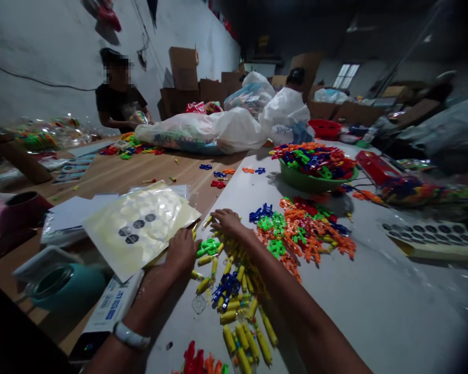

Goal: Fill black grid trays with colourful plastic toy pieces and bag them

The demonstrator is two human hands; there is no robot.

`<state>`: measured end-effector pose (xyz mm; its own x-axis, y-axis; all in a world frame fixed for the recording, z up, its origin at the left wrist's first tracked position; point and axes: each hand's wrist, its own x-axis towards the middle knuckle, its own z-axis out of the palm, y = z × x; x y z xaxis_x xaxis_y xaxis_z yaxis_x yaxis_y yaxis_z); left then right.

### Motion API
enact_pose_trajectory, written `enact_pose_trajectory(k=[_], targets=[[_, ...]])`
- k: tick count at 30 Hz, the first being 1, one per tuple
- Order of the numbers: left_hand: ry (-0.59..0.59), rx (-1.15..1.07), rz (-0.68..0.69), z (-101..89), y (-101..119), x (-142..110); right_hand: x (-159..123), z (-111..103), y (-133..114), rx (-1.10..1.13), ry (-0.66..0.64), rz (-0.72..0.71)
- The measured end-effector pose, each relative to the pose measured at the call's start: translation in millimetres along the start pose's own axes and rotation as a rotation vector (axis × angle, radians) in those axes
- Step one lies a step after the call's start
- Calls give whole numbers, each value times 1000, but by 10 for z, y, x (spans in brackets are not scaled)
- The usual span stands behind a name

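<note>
My left hand (181, 250) is at the edge of the white tabletop, its fingers closed on a small yellow tube (195, 229) that pokes up at the fingertips. To the right, my right hand (228, 222) reaches over a pile of yellow tubes (242, 337), palm down. Another yellow tube (208, 222) sticks out between its thumb and fingers. A green plastic figure (208, 247) lies between the hands, and dark blue figures (226, 287) rest among the tubes. Beside my left hand is a sticker sheet (140, 223) with several dark round stickers.
Right of my right forearm lies a heap of orange, green, red and blue figures (296, 228). A green basin (315, 176) full of figures stands behind it. At left are a teal jar (68, 285) and a white box (113, 301). A person (120, 98) works across the table.
</note>
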<state>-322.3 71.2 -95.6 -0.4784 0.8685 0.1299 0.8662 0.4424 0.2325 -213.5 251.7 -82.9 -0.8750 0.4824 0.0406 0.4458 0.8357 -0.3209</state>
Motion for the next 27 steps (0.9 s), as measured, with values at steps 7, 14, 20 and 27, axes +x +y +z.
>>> enact_pose_trajectory(k=[7,14,20,27], targets=[[-12,-170,135,167,-54,177,-761,-23,366,60,43,-218],[74,-317,-16,166,-80,220,-1140,-588,1046,96,210,130],[-125,-329,271,276,111,244,-1070,-896,1629,-27,216,528],[-343,-308,445,372,704,80,-1588,-524,1460,-121,59,451]])
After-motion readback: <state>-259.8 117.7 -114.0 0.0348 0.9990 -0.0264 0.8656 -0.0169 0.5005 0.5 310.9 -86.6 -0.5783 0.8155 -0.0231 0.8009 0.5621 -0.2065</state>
